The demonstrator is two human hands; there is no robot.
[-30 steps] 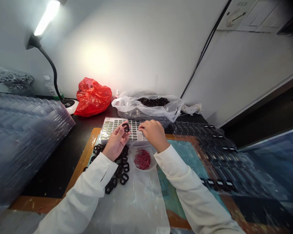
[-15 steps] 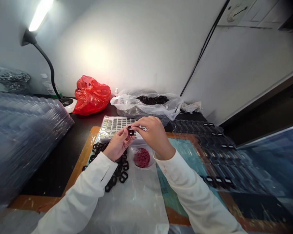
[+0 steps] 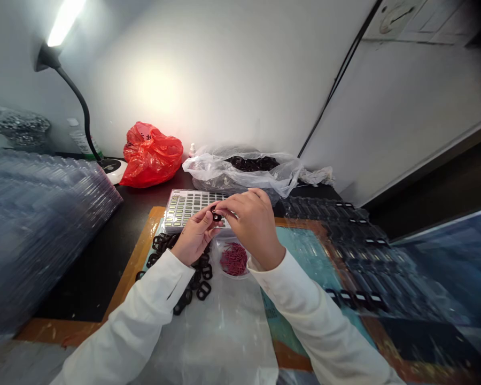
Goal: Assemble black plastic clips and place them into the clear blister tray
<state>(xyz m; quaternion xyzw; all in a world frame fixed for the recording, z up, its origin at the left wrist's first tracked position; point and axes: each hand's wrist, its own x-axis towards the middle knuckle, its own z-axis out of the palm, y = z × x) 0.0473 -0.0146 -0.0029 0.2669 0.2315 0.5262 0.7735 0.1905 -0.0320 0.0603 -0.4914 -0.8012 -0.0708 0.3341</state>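
Note:
Between thumb and fingers, my left hand point(image 3: 195, 234) grips a small black plastic part with an opening point(image 3: 216, 216). My right hand point(image 3: 253, 222) is pinched closed against the upper side of that part; whatever its fingertips hold is too small to make out. Below my right hand stands a round clear tub point(image 3: 237, 277) of thin dark-red sticks point(image 3: 233, 259). Similar black parts point(image 3: 204, 290) lie loose beneath and beside my left wrist. Behind both hands is a white tray point(image 3: 179, 202) with rows of small rectangular pieces, partly covered by my fingers.
Stacked clear plastic trays point(image 3: 44, 230) fill the left side. More clear trays point(image 3: 385, 267), some holding black parts, lie at the right. A red bag point(image 3: 152, 158), a clear bag point(image 3: 208, 171) of black pieces and a lamp point(image 3: 82, 101) stand along the wall.
My right hand's fingers have shifted slightly at the black part, its wrist tilting a little. My left hand keeps its grip. The whole view has moved slightly.

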